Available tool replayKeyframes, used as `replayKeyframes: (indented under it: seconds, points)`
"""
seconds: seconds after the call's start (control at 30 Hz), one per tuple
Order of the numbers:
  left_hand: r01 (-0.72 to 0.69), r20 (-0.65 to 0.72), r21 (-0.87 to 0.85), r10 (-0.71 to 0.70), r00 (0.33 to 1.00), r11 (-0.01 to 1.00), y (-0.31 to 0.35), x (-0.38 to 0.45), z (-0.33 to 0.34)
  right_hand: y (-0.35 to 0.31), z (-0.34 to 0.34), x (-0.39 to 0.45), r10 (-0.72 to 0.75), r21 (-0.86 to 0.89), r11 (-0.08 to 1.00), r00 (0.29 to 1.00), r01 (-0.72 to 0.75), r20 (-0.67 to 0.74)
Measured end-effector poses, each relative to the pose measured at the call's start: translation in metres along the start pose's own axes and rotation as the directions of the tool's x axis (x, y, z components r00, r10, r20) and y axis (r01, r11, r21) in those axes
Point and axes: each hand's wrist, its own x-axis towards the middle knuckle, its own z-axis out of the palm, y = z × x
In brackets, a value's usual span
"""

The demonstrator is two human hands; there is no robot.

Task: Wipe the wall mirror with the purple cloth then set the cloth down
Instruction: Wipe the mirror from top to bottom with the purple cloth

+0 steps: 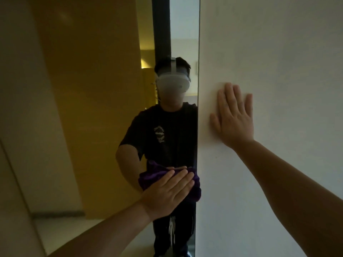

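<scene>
The tall wall mirror (104, 89) fills the left and middle of the head view, and its right edge meets a white wall. My left hand (167, 193) lies flat on the purple cloth (195, 190) and presses it against the glass near the mirror's right edge, at about waist height. The cloth is bunched, and most of it is hidden under my palm and fingers. My right hand (234, 117) rests flat on the white wall beside the mirror with its fingers spread, holding nothing.
The white wall (278, 62) takes up the right half of the view. In the mirror I see a person in a dark shirt with a headset, yellow-brown panels and a pale floor (92, 232) behind them.
</scene>
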Motion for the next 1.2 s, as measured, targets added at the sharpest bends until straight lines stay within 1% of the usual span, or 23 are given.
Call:
replayKeyframes:
  seconds: [0.17,0.23,0.33,0.43,0.5,0.7,0.77,0.83,1.07,1.2]
  points:
    - [0.032,0.034,-0.070,-0.030,0.999,0.997,-0.002,0.004,-0.013,-0.006,-0.014,0.000,0.033,0.000,0.999,0.996,-0.034,0.084]
    - [0.053,0.049,-0.125,-0.047,0.998,0.991,-0.003,0.007,-0.021,-0.012,-0.022,-0.002,0.054,0.070,0.996,0.993,-0.061,0.109]
    - [0.085,0.037,-0.218,-0.078,0.996,0.972,-0.007,0.014,-0.036,-0.026,-0.033,-0.016,0.097,0.226,0.966,0.988,-0.123,0.123]
    - [0.135,0.034,-0.296,-0.131,0.991,0.946,-0.012,0.013,-0.051,-0.045,-0.040,-0.038,0.099,0.291,0.948,0.989,-0.127,0.110]
    - [0.166,0.041,-0.297,-0.161,0.986,0.940,-0.013,0.000,-0.060,-0.060,-0.043,-0.053,0.062,0.314,0.944,0.991,-0.096,0.117]
    - [0.258,0.064,-0.238,-0.250,0.966,0.936,-0.011,-0.062,-0.094,-0.105,-0.036,-0.089,-0.117,0.376,0.925,0.982,0.053,0.151]
    - [0.279,0.084,-0.225,-0.266,0.960,0.934,-0.011,-0.083,-0.104,-0.119,-0.029,-0.094,-0.145,0.358,0.930,0.979,0.086,0.142]
    - [0.305,0.105,-0.211,-0.289,0.952,0.929,-0.014,-0.104,-0.111,-0.137,-0.025,-0.096,-0.201,0.324,0.933,0.973,0.154,0.116]
    - [0.388,0.173,-0.213,-0.356,0.918,0.897,-0.041,-0.180,-0.127,-0.206,-0.003,-0.102,-0.400,0.241,0.898,0.911,0.368,0.099]
    - [0.404,0.222,-0.228,-0.356,0.907,0.886,-0.058,-0.228,-0.123,-0.250,0.018,-0.111,-0.431,0.169,0.896,0.896,0.412,0.103]
